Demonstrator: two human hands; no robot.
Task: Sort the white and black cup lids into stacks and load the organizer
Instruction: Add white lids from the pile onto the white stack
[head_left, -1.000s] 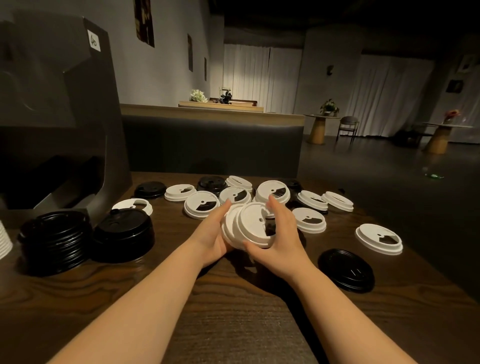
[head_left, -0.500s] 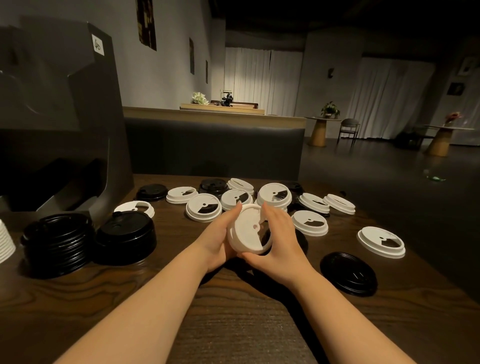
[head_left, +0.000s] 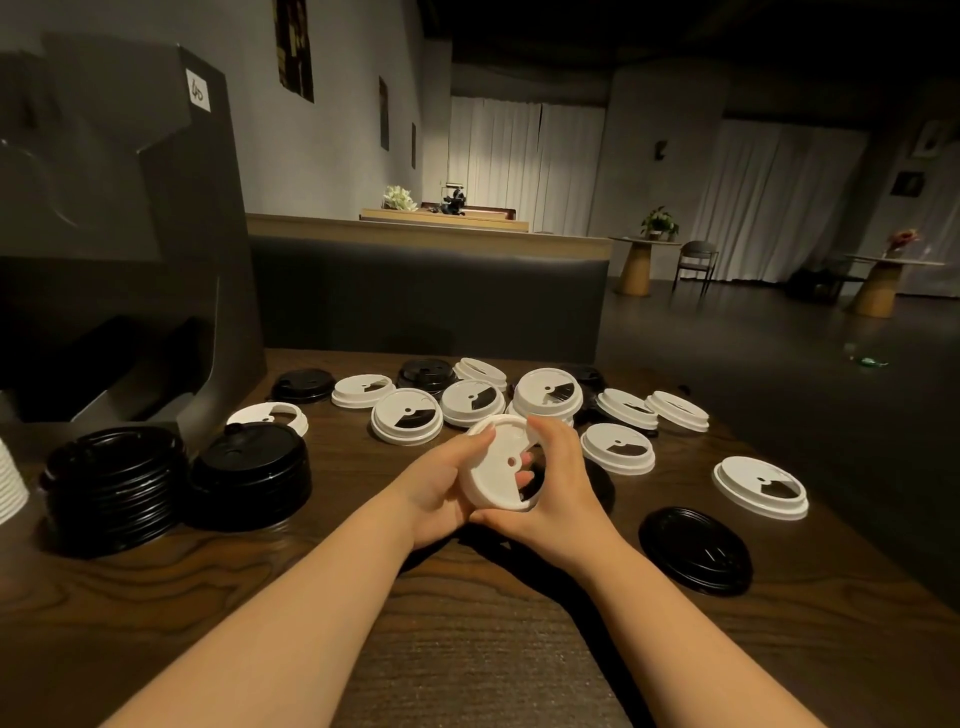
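A small stack of white lids (head_left: 496, 465) is held tilted above the table's middle, between my left hand (head_left: 441, 486) and my right hand (head_left: 558, 483). Both hands grip its rim from opposite sides. Several loose white lids (head_left: 407, 415) lie scattered behind them, mixed with a few black lids (head_left: 426, 371). Two stacks of black lids (head_left: 117, 480) (head_left: 252, 467) stand at the left. A single black lid (head_left: 695, 548) lies at the right, with a white lid (head_left: 761, 486) beyond it. The dark organizer (head_left: 130, 234) rises at the far left.
The wooden table (head_left: 467, 649) ends at the right in a slanted edge with dark floor beyond. A padded bench back (head_left: 426, 296) runs behind the table. A white stack (head_left: 10, 483) shows at the left frame edge.
The white lids in my hands have come together into one tight stack, and it has tipped so its face turns more toward me. Both hands stayed in place.
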